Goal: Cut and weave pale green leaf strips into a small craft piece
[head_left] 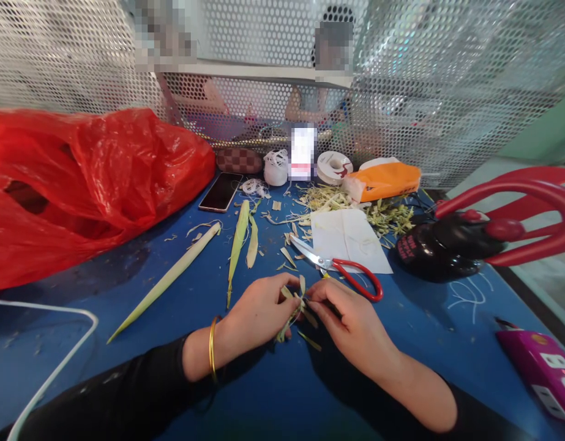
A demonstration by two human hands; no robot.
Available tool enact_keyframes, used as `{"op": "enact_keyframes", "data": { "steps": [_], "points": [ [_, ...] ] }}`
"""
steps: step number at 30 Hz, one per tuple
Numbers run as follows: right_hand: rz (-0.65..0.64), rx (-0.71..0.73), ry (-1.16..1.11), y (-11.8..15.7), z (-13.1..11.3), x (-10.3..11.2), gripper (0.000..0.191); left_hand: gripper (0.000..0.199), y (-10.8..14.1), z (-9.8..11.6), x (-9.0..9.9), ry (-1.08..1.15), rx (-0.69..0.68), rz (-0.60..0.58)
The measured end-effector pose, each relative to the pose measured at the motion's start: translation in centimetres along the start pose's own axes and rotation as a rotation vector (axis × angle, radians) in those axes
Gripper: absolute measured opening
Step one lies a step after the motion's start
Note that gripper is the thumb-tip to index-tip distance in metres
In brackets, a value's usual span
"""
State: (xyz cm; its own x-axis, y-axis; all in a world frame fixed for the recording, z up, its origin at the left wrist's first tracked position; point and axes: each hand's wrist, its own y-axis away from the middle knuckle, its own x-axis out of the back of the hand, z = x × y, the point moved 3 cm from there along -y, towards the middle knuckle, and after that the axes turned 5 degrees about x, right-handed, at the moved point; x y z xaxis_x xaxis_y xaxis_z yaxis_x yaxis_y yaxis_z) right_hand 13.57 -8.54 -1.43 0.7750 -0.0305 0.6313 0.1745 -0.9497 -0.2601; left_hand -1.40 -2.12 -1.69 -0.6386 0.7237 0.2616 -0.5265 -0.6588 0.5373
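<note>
My left hand (264, 312), with a gold bangle at the wrist, is closed around a small bundle of pale green husk strips (289, 327). Opposite it, my right hand (351, 315) pinches at the bundle's top with thumb and forefinger; the exact bit between those fingertips is too small to make out. Just beyond my hands lie red-handled scissors (358, 275), blades pointing away to the left. A long pale husk leaf (172, 278) rests to the left, and a shorter husk leaf (239, 239) lies nearer the middle.
A red plastic bag (103, 165) fills the left side, near a phone (221, 192). A white paper sheet (349, 239), dried husk scraps (392, 217), an orange packet (387, 180) and a tape roll (333, 166) lie behind. At right stand a black jug (438, 251) and a purple box (537, 367).
</note>
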Motion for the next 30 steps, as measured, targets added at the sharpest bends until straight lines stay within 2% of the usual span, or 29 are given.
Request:
{"op": "enact_keyframes", "data": {
  "steps": [4, 7, 10, 13, 15, 19, 23, 25, 30],
  "points": [
    [-0.026, 0.103, 0.076, -0.1, -0.4, 0.0, 0.016, 0.03, -0.4, -0.4, -0.9, 0.19, 0.051, 0.004],
    [-0.082, 0.137, 0.12, -0.2, -0.4, -0.2, 0.017, 0.032, -0.3, -0.5, -1.0, 0.141, 0.046, 0.011],
    [-0.097, 0.153, 0.172, -0.2, -0.4, -0.4, 0.018, 0.032, 0.2, 0.1, -0.4, -0.162, -0.08, 0.086],
    [-0.125, 0.186, 0.218, -0.2, -0.4, -0.6, 0.017, 0.029, 1.2, 1.1, 0.8, -0.686, -0.23, 0.326],
    [-0.148, 0.197, 0.242, -0.2, -0.4, -0.7, 0.017, 0.022, 1.8, 1.6, 1.1, -0.869, -0.306, 0.351],
    [-0.158, 0.188, 0.261, -0.2, -0.2, -0.8, 0.017, 0.019, 2.7, 2.3, 0.4, -0.882, -0.515, 0.302],
    [-0.163, 0.184, 0.236, -0.2, -0.3, -0.7, 0.017, 0.02, 3.5, 2.3, -0.7, -0.898, -0.674, 0.38],
    [-0.166, 0.171, 0.216, -0.2, -0.4, -0.7, 0.017, 0.016, 3.4, 2.1, -1.2, -0.953, -0.678, 0.391],
    [-0.155, 0.136, 0.192, -0.2, -0.4, -0.7, 0.017, 0.011, 2.2, 1.1, -1.7, -1.057, -0.546, 0.387]
  ]
}}
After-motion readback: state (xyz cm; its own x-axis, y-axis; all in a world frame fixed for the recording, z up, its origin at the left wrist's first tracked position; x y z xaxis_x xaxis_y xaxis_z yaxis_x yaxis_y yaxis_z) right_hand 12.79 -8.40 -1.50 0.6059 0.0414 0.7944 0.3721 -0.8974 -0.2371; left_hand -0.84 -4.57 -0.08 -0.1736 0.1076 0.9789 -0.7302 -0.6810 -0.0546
